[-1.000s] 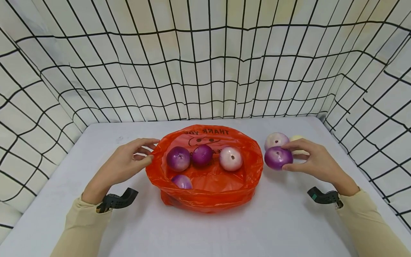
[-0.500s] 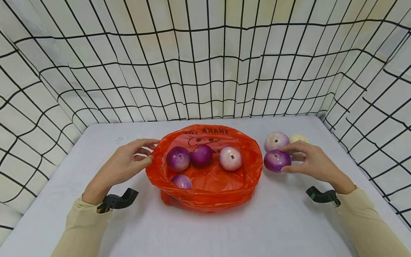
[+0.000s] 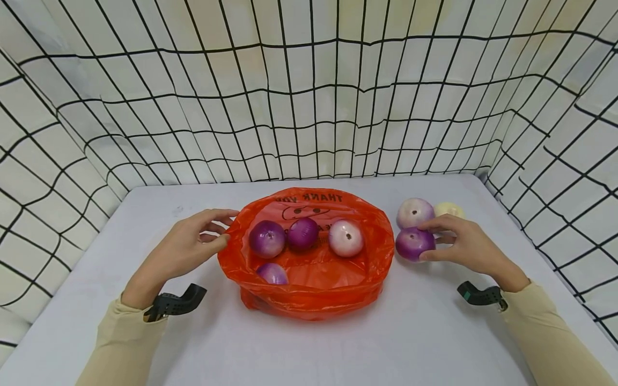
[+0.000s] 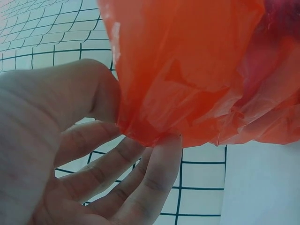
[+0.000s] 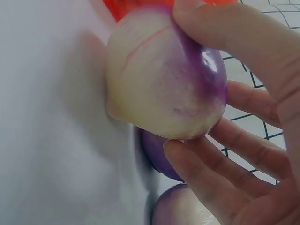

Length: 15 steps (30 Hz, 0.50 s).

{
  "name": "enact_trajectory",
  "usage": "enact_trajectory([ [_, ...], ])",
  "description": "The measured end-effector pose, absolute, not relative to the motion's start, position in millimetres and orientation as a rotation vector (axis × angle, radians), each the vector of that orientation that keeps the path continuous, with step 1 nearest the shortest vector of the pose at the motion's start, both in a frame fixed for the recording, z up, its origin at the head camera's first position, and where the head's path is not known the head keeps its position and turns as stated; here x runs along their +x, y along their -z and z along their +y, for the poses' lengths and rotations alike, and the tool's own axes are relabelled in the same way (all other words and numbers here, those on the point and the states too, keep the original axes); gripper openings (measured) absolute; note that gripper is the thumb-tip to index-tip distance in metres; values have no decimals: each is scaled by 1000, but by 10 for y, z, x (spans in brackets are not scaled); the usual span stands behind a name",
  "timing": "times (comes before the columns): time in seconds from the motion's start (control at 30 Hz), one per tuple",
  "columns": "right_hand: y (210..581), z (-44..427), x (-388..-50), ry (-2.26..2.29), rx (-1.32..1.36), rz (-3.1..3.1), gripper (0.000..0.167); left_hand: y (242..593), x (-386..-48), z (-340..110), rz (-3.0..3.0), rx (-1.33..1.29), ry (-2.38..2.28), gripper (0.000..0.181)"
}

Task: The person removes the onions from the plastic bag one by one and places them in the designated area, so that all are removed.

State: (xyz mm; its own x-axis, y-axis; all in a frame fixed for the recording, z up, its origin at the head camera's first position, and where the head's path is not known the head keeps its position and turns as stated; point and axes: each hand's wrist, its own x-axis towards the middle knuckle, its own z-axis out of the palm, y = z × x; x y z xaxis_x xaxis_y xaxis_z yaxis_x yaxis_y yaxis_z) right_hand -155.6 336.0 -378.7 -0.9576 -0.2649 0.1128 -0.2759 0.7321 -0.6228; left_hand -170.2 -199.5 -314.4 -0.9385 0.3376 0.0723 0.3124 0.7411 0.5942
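My left hand (image 3: 190,244) pinches the left rim of a red plastic bag (image 3: 309,300), which stands with its mouth wide. The left wrist view shows the bag film (image 4: 178,70) between thumb and fingers. Several onions lie inside: two dark purple onions (image 3: 267,239), a pale one (image 3: 346,238) and a partly hidden one (image 3: 272,273) at the front. Right of the bag, my right hand (image 3: 465,244) holds a purple-and-white onion (image 3: 414,244) between thumb and fingertips. Its pale underside faces the right wrist camera, with its tip close to the table; whether they touch, I cannot tell.
Behind the held onion sit a pale purple onion (image 3: 415,213) and a yellowish-white onion (image 3: 449,209), the latter partly covered by my right hand. The white table (image 3: 299,354) is bordered at the back and sides by white walls with a black grid net (image 3: 316,102).
My right hand has shifted slightly left and toward me with the onion, uncovering more of the yellowish-white onion behind. The left hand and the bag stay nearly still.
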Motion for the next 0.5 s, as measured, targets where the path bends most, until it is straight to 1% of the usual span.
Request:
enact_trajectory([
  [0.27,3780,3358,-1548,-1065,439,-2912,65,3147,-1708,-1993,2895,543,-973,47],
  [0.5,3796,3348,-1566,-1064,403,-2921,68,3142,-1711,-1996,2895,535,-962,47],
])
